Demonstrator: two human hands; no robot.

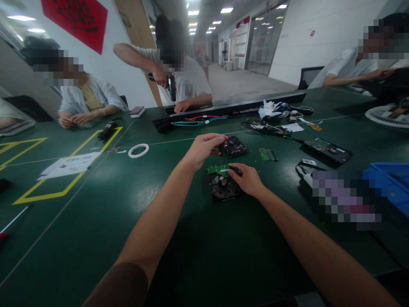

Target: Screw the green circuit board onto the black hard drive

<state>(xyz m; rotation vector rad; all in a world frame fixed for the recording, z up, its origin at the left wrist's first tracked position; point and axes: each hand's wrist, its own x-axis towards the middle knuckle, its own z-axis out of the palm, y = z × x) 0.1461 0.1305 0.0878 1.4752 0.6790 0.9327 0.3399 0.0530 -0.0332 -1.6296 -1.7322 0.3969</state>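
Note:
My left hand is closed in a pinch above the work. A small dark screwdriver appears between its fingers, its thin shaft pointing down; the fingers partly hide it. Below lies an opened black hard drive on the table. Over the drive's far edge is a green circuit board, pinched at its right end by my right hand. Just beyond my left fingertips sits a second black hard drive. A smaller green circuit board rests to the right of that drive.
Another drive with a cable lies at right, near a blue bin. Across the green table, a person holds a power drill over a long black bar. A tape roll lies left.

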